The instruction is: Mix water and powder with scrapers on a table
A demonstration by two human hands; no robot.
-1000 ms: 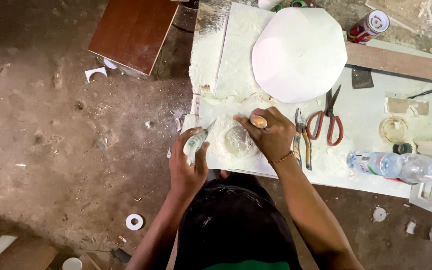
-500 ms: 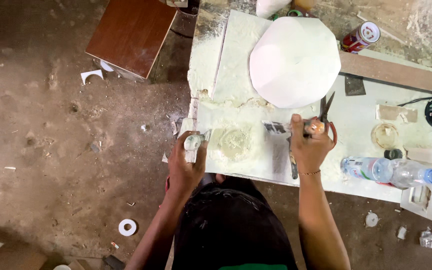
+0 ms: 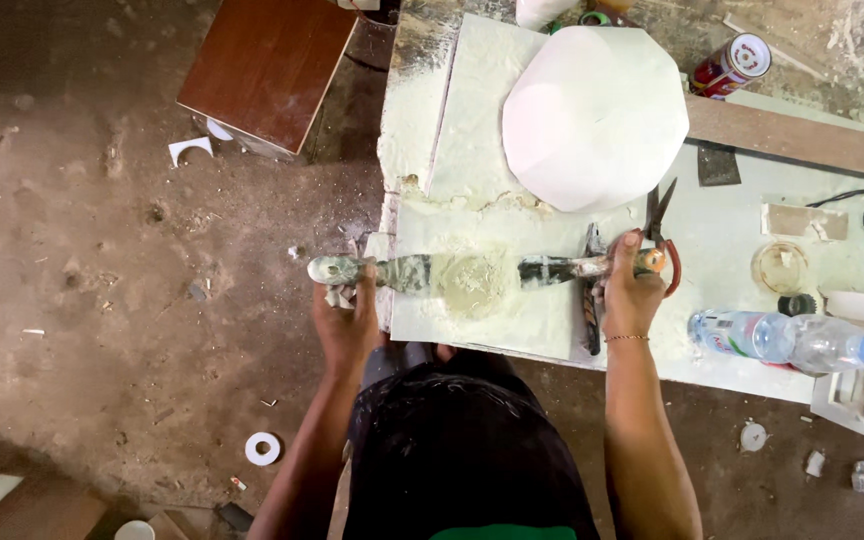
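Dusty workbench (image 3: pixel 712 340), L hand (image 3: pixel 347 320) & R hand (image 3: pixel 632 295) gripping scrapers (image 3: pixel 397 272)

A dusty dirt floor (image 3: pixel 102 330) spreads on the left. A brown wooden box (image 3: pixel 267 65) stands beside a white, powder-caked worktable (image 3: pixel 732 350) in daylight.

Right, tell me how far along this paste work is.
Done: a pale round patch of paste sits heaped on the dusty white board. In hand: the left hand grips one paste-crusted scraper, the right hand a second crusted scraper, blades pointing at the patch from either side. Left, seemingly: the white faceted dome behind looks dry and uncoated.
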